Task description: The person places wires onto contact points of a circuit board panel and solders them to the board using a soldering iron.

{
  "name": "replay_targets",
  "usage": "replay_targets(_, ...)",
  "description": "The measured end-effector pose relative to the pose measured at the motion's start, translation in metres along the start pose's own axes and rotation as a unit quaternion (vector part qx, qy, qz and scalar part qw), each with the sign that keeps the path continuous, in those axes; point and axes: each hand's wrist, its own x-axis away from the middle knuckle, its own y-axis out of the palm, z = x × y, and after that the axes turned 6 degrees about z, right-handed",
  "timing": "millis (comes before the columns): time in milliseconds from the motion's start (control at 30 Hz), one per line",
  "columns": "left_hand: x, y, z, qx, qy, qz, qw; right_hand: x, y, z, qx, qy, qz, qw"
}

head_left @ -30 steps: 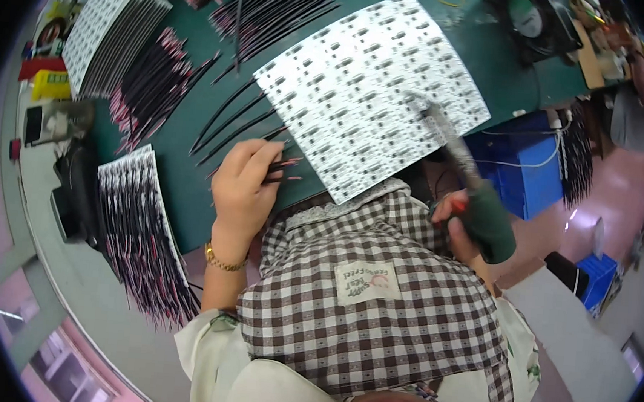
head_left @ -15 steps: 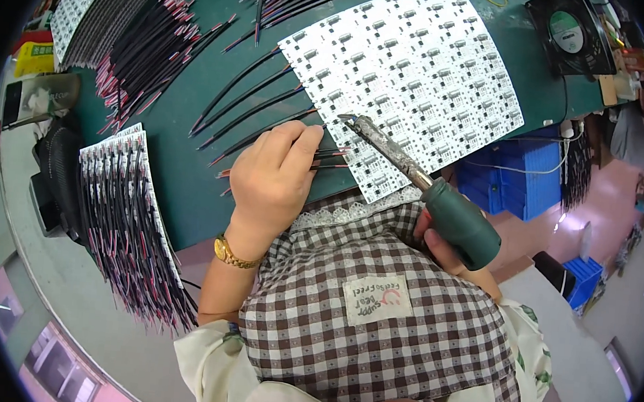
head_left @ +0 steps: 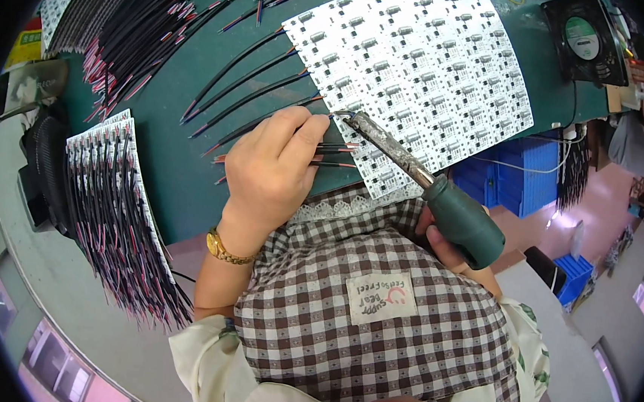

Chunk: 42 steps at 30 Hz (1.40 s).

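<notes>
A white circuit board panel (head_left: 421, 95) covered with rows of small black parts lies on the green table in front of me. Several black-sheathed wires (head_left: 235, 72) reach its left edge. My left hand (head_left: 270, 168) is closed at that edge, thumb and forefinger pinching a wire (head_left: 335, 116); most of this wire is hidden by the hand. My right hand (head_left: 445, 250) grips the green handle of a soldering iron (head_left: 462, 221). The iron's tip meets the board's edge at the wire end, just beside my left fingertips. More loose wires (head_left: 335, 154) lie under and beside the left hand.
A heap of cut wires (head_left: 142, 32) lies at the far left beside stacked panels (head_left: 69, 0). Nearer, a panel with wires attached (head_left: 113, 215) overhangs the table edge. A black fan (head_left: 583, 39) stands at the back right. Blue bins (head_left: 517, 175) sit below the right edge.
The iron's tip has come right up to the left fingertips and the wire end. The left hand has shifted slightly upward and stays pinched; the view has moved a little.
</notes>
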Motion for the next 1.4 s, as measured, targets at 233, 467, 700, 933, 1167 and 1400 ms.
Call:
replay_targets(233, 0.000, 0.000, 0.000, 0.004, -0.005, 0.002, 1.000, 0.002, 0.003, -0.008, 0.005, 0.051, 0.020, 0.998)
replay_targets(467, 0.000, -0.001, 0.000, 0.023, -0.028, 0.001, 0.999, 0.010, 0.003, -0.004, 0.049, 0.045, 0.046, 0.997)
replay_targets(700, -0.001, -0.002, 0.004, 0.009, -0.026, -0.001, 1.000, 0.008, 0.004, -0.002, 0.065, 0.033, 0.045, 0.996)
replay_targets(933, -0.002, -0.006, 0.009, -0.009, -0.029, -0.010, 0.999, 0.002, 0.002, -0.009, -0.001, 0.055, 0.017, 0.998)
replay_targets(1167, -0.001, -0.004, 0.007, -0.014, -0.021, -0.001, 1.000, 0.014, 0.010, -0.001, 0.026, 0.061, 0.114, 0.991)
replay_targets(1400, 0.000, 0.003, 0.004, -0.001, -0.006, 0.017, 1.000, 0.007, -0.003, -0.023, -0.048, 0.171, 0.098, 0.979)
